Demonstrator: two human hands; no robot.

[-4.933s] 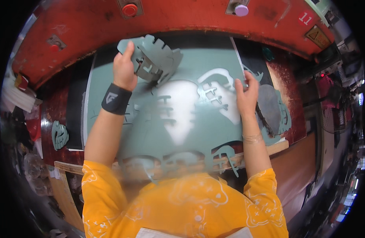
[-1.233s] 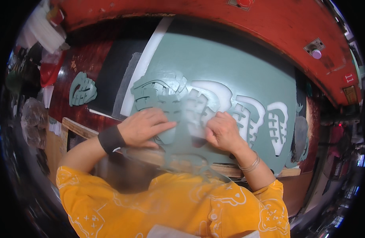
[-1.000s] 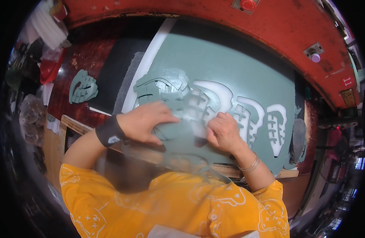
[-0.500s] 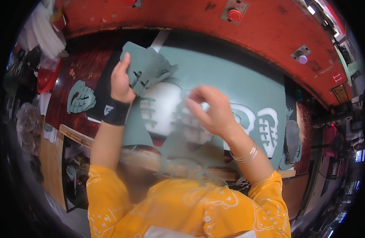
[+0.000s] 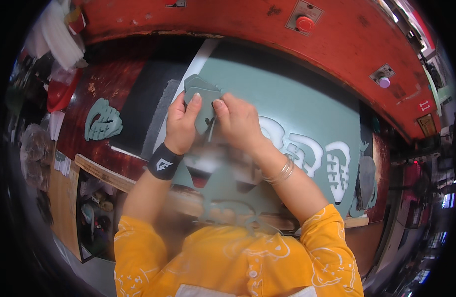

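Note:
Over the left part of a grey-green sheet (image 5: 267, 79), my left hand (image 5: 182, 121) grips a small stack of cut-out pieces (image 5: 203, 94) in the same grey-green, its thumb flat on the top one. My right hand (image 5: 239, 121) is closed on the right edge of those pieces, thumb beside the left thumb. Some of their slotted lower part is blurred or hidden by the hands. Right of my hands, slotted holes (image 5: 338, 168) in the sheet show a white surface beneath. The sheet's near edge hangs in cut strips toward my body.
Another pile of cut pieces (image 5: 103, 121) lies on the dark red board at left. Behind the sheet runs a red machine beam (image 5: 228, 20) with a red push button (image 5: 304, 24) and a purple button (image 5: 384, 82). A dark grey scrap (image 5: 367, 175) is at the right edge.
My left hand has moved right with the pieces and turned them. My right hand has come from above the cut-outs to the pieces' edge. The sheet's left edge now lies further right.

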